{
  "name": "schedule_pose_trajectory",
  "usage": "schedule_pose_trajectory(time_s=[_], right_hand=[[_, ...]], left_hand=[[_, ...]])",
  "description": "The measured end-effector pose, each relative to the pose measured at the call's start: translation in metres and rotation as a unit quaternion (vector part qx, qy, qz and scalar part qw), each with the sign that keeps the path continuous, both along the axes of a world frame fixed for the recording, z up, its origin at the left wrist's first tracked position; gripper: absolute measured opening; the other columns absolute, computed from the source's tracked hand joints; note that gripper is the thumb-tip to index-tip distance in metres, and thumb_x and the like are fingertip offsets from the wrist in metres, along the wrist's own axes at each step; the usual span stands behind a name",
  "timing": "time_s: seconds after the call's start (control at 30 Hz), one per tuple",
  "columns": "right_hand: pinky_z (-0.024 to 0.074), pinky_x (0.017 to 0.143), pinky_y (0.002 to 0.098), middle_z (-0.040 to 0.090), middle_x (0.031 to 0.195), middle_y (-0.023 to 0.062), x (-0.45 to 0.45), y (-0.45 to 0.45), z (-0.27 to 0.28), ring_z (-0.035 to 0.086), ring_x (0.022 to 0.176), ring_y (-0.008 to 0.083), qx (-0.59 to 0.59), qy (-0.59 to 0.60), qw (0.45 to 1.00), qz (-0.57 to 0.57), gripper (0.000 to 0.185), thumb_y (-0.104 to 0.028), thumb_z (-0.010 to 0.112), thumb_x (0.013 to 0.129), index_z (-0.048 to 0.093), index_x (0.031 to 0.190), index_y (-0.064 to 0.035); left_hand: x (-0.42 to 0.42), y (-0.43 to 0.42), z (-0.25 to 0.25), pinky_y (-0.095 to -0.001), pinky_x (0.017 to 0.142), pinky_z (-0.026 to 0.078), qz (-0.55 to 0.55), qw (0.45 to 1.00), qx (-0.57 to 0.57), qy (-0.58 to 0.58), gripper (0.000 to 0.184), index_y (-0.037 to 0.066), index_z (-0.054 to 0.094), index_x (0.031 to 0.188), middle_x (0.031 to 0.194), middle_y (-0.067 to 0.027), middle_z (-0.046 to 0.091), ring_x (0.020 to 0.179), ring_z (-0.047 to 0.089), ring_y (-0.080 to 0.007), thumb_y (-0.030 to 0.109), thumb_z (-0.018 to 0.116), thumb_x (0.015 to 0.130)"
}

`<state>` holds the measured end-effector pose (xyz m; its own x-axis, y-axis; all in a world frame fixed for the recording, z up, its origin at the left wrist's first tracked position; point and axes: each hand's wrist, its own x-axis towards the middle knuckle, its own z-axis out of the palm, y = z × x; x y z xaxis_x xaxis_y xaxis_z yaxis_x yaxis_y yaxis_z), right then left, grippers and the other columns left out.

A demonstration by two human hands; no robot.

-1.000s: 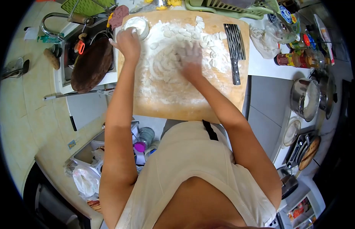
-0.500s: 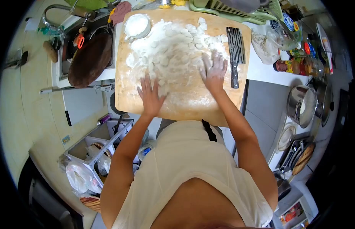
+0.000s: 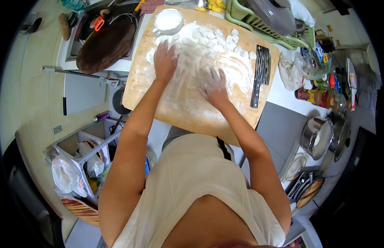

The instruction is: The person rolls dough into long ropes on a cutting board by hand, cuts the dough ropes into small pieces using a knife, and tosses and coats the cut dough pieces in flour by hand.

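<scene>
A wooden board (image 3: 171,105) lies before me, its middle and back spread with white flour (image 3: 186,58). My left hand (image 3: 164,62) rests on the floury left side, fingers spread, just below a white cup of flour (image 3: 168,21). Nearer the middle, my right hand (image 3: 213,87) is flat over the flour, fingers apart and slightly blurred, white powder on its skin. Neither hand holds anything. Several small flour-coated dough pieces (image 3: 221,40) are gathered along the back of the board. On the right side lies a cleaver (image 3: 262,68) with a patterned blade and dark handle.
Left of the board is a sink (image 3: 72,51) with a large dark brown oval object (image 3: 105,46) across it. A green dish rack (image 3: 278,39) stands behind on the right. Sauce bottles (image 3: 316,97) and a plastic bag (image 3: 290,72) sit at the right, above a steel pot (image 3: 316,136).
My left hand has moved forward toward the cup. My right hand has come back and inward from the dough pieces. The whole view has turned slightly, and flour in the middle is smeared thinner.
</scene>
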<state>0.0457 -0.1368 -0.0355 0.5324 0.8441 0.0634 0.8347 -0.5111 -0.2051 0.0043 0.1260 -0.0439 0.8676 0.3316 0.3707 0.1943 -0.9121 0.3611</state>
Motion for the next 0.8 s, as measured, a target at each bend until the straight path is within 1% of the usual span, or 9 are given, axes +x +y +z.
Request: schedule_pose_trajectory(time_s=[0.13,0.2,0.27,0.37,0.43,0.57,0.67,0.73,0.8], right_hand=[[0.0186,0.117,0.0608,0.031,0.159,0.0181,0.011,-0.026,0.005,0.031,0.145,0.0405,0.064,-0.033,0.988,-0.134,0.069,-0.042,0.065,0.088,0.046,0.148,-0.0137],[0.0192,0.117,0.0607,0.028,0.159,0.0258,0.030,-0.008,0.000,0.030,0.144,0.0443,0.136,-0.001,0.964,-0.229,0.073,-0.039,0.067,0.085,0.045,0.148,-0.0093],[0.0206,0.116,0.0609,0.031,0.157,0.0250,0.047,0.021,-0.002,0.031,0.142,0.0454,0.196,-0.019,0.950,-0.243,0.070,-0.035,0.068,0.084,0.047,0.147,-0.0109],[0.0235,0.115,0.0591,0.043,0.153,0.0115,0.060,0.053,-0.005,0.034,0.141,0.0428,0.132,-0.033,0.984,-0.118,0.058,-0.029,0.067,0.087,0.053,0.143,-0.0202],[0.0235,0.115,0.0587,0.046,0.151,0.0087,0.057,0.061,0.009,0.036,0.141,0.0402,0.103,0.011,0.994,-0.025,0.056,-0.029,0.066,0.088,0.054,0.142,-0.0210],[0.0201,0.117,0.0590,0.047,0.151,0.0074,0.032,0.039,0.032,0.035,0.144,0.0344,0.034,0.005,0.988,0.148,0.055,-0.030,0.065,0.090,0.054,0.143,-0.0228],[0.0160,0.120,0.0580,0.036,0.160,0.0061,0.033,0.008,0.014,0.029,0.148,0.0337,0.036,-0.072,0.988,0.128,0.066,-0.029,0.070,0.085,0.049,0.147,-0.0248],[0.0193,0.118,0.0583,0.034,0.160,0.0089,0.047,0.007,0.006,0.031,0.146,0.0391,0.087,-0.020,0.995,0.044,0.082,-0.029,0.076,0.078,0.042,0.152,-0.0228],[0.0239,0.116,0.0580,0.036,0.158,0.0136,0.057,0.031,0.007,0.033,0.143,0.0411,0.088,-0.058,0.993,-0.044,0.072,-0.036,0.069,0.087,0.042,0.152,-0.0242]], left_hand=[[-0.033,-0.038,-0.019,-0.0552,0.113,0.028,-0.004,0.999,-0.039,0.007,0.071,0.013,0.051,0.143,0.156,-0.0209,0.034,0.142,0.035,-0.0395,0.025,0.076,0.078],[-0.035,-0.070,-0.006,-0.0549,0.114,0.027,-0.075,0.995,-0.069,0.019,0.077,0.012,0.048,0.146,0.155,-0.0222,0.034,0.143,0.034,-0.0386,0.031,0.077,0.077],[-0.030,-0.091,-0.006,-0.0548,0.115,0.027,-0.139,0.986,-0.095,-0.013,0.075,0.011,0.049,0.144,0.153,-0.0219,0.037,0.143,0.033,-0.0389,0.031,0.077,0.077],[-0.031,-0.092,-0.006,-0.0539,0.114,0.029,-0.109,0.992,-0.067,-0.015,0.065,0.010,0.054,0.137,0.151,-0.0219,0.039,0.143,0.034,-0.0389,0.027,0.075,0.078],[-0.034,-0.080,-0.011,-0.0534,0.114,0.030,-0.019,1.000,-0.005,-0.006,0.060,0.008,0.057,0.133,0.151,-0.0219,0.039,0.142,0.035,-0.0385,0.025,0.074,0.078],[-0.058,-0.050,-0.018,-0.0529,0.113,0.031,0.103,0.992,-0.053,-0.043,0.056,0.005,0.061,0.128,0.145,-0.0223,0.046,0.137,0.042,-0.0379,0.022,0.074,0.076],[-0.075,-0.042,-0.025,-0.0530,0.114,0.031,0.094,0.991,-0.070,-0.071,0.059,0.004,0.062,0.127,0.135,-0.0221,0.055,0.132,0.047,-0.0386,0.021,0.075,0.071],[-0.078,-0.059,-0.030,-0.0537,0.113,0.031,0.052,0.990,-0.129,-0.013,0.068,0.010,0.056,0.136,0.146,-0.0179,0.048,0.138,0.041,-0.0367,0.028,0.074,0.074],[-0.077,-0.079,-0.035,-0.0571,0.114,0.027,0.008,0.992,-0.123,-0.020,0.071,0.015,0.049,0.144,0.151,-0.0153,0.043,0.143,0.036,-0.0338,0.041,0.070,0.082]])
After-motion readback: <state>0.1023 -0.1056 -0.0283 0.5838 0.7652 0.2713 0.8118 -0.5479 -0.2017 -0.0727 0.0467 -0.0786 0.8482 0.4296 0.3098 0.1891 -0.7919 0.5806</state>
